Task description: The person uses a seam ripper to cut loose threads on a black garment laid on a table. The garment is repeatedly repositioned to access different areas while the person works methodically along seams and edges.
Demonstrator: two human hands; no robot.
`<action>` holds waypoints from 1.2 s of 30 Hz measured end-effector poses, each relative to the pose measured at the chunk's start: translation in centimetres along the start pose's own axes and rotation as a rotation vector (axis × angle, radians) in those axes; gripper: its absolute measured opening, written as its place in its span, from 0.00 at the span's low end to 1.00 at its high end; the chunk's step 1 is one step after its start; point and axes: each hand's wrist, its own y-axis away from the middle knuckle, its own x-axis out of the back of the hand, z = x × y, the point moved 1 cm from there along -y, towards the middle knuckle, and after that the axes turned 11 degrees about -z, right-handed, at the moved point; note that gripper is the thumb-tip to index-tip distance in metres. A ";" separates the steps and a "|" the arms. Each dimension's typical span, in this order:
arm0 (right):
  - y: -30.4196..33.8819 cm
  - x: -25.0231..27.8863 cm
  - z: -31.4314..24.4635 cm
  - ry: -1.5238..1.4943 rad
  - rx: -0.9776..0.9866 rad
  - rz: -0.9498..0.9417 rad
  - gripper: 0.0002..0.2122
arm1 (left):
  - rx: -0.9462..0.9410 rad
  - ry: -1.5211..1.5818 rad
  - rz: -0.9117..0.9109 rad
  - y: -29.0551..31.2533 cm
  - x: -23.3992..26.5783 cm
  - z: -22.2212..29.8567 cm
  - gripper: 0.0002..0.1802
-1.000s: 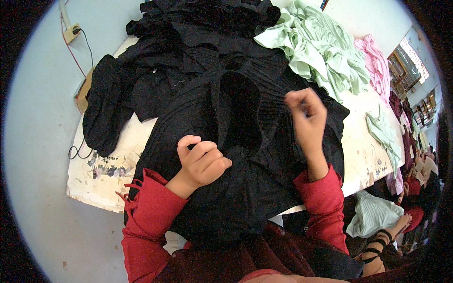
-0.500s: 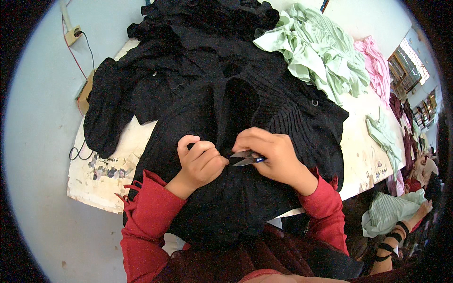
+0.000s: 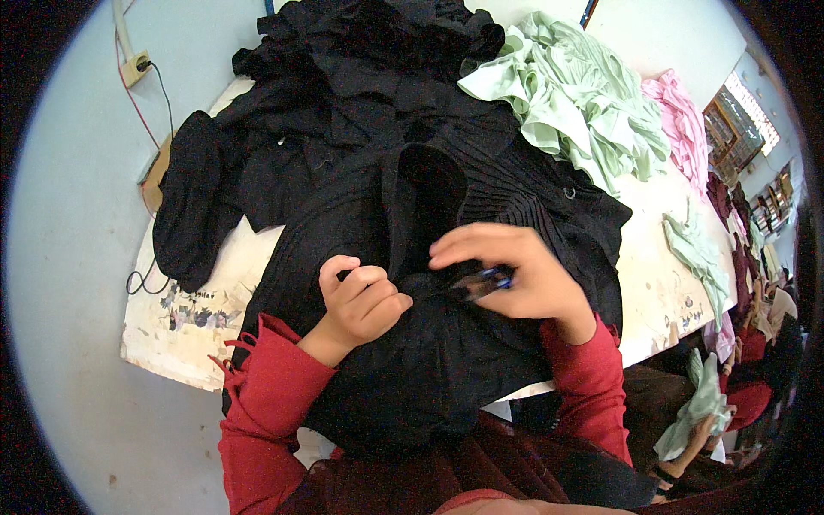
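A black garment [image 3: 421,360] with fine pleats is spread in front of me, its opening edge standing up between my hands. Curled into a loose fist, my left hand [image 3: 365,300] pinches a bit of that black cloth. My right hand [image 3: 534,273] holds small thread snips [image 3: 482,285] with blue on the handle, just above the garment. The snips and right fingers are smeared by motion. Thumb and forefinger of the right hand reach toward the garment's opening.
Piled black cloth [image 3: 360,60] covers the far side of the white table [image 3: 669,283]. Pale green pleated cloth [image 3: 584,94] and pink cloth [image 3: 678,112] lie at the far right. A socket with a plug [image 3: 137,67] hangs on the left wall. Another person's arm [image 3: 687,455] shows at the lower right.
My right hand has drawn back to the right with the snips, away from my left fingertips. The left hand has barely moved. At the lower right, the other person's arm and green cloth have shifted.
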 end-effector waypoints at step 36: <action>4.1 -0.9 6.3 -0.201 -0.224 0.643 0.09 | -0.118 -0.051 -0.043 0.5 -0.7 0.4 0.07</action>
